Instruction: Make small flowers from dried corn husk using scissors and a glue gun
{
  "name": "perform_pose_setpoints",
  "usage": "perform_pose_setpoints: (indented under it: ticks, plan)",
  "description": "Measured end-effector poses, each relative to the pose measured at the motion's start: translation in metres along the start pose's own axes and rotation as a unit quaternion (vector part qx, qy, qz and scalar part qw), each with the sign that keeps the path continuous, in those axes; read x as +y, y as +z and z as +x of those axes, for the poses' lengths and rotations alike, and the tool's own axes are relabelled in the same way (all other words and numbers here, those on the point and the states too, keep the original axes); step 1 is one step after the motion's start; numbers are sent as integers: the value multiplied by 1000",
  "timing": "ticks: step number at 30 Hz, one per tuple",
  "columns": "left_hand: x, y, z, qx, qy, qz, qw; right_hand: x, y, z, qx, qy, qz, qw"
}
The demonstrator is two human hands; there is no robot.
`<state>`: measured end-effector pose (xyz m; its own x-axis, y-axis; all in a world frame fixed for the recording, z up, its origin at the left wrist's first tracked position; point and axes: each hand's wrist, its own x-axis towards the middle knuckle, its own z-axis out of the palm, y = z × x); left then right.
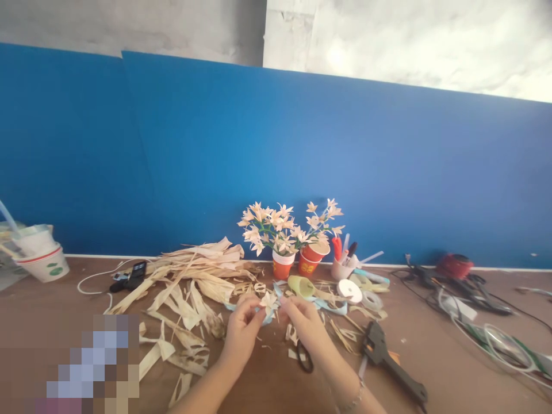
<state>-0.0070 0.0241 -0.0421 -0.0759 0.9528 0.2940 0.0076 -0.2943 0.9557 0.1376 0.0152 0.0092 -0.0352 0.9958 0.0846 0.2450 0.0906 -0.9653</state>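
In front of me, a small cream flower of dried husk petals is held up between my two hands. My left hand pinches its left side between thumb and fingers. On the other side, the fingers of my right hand are closed close to the petals; what they grip is too small to tell. Light blue scraps lie behind the hands. Black scissors are partly hidden beneath my right wrist. To the right of that forearm rests a black hot glue gun.
Dried husks pile up at the left. Flower stems stand in an orange paper cup and a second orange cup. A white tape roll and a pen cup sit nearby. Cables tangle at the right.
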Motion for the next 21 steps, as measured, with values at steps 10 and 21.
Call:
perform_pose_setpoints:
  ticks: [10,21]
  plan:
    - [3,4,-2,-34,-27,-17,999,3,6,-1,-47,91,110,989]
    - [11,7,-3,-63,-126,-63,988,8,3,6,-12,89,67,994]
